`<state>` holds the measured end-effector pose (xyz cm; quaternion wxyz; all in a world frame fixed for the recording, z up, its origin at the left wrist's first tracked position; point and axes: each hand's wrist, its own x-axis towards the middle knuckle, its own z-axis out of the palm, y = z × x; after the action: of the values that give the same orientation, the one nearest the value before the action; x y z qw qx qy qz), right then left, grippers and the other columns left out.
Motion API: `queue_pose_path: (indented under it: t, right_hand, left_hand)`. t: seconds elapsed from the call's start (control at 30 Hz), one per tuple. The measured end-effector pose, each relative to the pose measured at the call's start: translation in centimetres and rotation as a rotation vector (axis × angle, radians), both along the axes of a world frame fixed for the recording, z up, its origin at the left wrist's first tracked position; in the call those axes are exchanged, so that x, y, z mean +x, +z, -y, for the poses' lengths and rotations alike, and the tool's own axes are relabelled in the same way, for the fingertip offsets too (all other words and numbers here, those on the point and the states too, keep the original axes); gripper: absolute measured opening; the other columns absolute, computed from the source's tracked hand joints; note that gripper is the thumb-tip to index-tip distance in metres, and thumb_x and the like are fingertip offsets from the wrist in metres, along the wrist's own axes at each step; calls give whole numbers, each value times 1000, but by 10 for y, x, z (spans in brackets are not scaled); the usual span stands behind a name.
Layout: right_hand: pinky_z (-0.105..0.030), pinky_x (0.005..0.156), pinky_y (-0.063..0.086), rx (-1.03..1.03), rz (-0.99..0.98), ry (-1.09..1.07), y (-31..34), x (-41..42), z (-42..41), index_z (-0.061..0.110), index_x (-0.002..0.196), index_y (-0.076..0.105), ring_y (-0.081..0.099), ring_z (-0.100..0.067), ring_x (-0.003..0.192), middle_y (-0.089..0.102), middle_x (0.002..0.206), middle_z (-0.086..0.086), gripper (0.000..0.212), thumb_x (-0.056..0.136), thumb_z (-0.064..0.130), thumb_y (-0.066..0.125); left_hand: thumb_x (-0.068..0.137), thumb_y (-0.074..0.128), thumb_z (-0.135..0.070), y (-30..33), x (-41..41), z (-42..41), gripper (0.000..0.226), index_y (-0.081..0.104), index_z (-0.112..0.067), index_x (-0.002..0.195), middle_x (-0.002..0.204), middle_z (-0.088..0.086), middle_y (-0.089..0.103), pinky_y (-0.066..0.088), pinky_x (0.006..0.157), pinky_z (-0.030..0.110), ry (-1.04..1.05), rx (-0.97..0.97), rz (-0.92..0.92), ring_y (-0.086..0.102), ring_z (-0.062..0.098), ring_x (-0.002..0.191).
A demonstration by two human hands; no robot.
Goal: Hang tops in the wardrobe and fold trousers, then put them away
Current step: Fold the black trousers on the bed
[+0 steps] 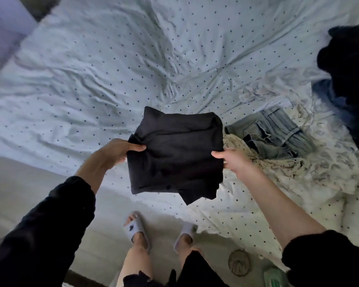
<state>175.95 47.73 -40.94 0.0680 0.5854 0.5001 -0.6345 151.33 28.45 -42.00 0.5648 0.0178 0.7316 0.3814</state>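
Apparently folded black trousers, squarish, held flat, both hands pinching opposite edges

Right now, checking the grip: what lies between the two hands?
In the head view, only the folded black garment, pinched at its edges by left hand and right hand.

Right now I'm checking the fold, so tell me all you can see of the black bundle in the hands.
The black bundle is dark, matte, soft cloth folded into a rough square of several layers. A loose corner sticks out at its lower edge, so the fold is not fully tidy. It is held up above the bed, slightly tilted. The left hand pinches its left edge and the right hand its right edge. Nothing else touches it.
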Motion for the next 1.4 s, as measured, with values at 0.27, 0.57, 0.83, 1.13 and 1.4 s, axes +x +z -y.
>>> queue_pose_path:
  t: [0.27,0.57,0.83,1.13,1.4]
  right_hand:
    - [-17,75,41,15,53,475,87,-223,102,16,93,65,63,-6,68,69,93,4,9,87,22,63]
    - [-11,62,44,45,-50,775,113,-494,298,17,81,61,63,-6,59,66,82,3,6,88,16,62]
    - [-37,103,32,138,-82,963,148,-676,381,16,106,61,63,-19,84,67,105,-1,23,85,21,66]
    - [-31,90,32,235,-180,980,180,-892,409,19,82,55,50,-6,43,62,87,3,10,86,20,64]
    - [-26,72,38,310,-194,815,183,-1056,413,13,94,57,55,-14,56,64,91,-4,14,84,18,65]
  left_hand:
    - [57,86,-19,60,-139,190,53,60,-8,101,97,8,49,27,69,26,339,130,-28,39,21,90]
    - [57,85,-21,103,-324,414,34,62,-10,79,68,1,46,18,52,26,658,145,-183,29,12,56]
    - [36,88,-32,120,-447,505,78,62,-4,105,96,9,57,32,78,32,867,163,-229,44,20,90]
    - [69,82,-16,131,-633,523,52,62,5,113,96,8,60,33,71,29,1047,206,-259,47,20,88]
    - [49,85,-16,146,-812,511,61,62,1,104,98,9,59,38,79,30,1049,291,-265,53,20,89]
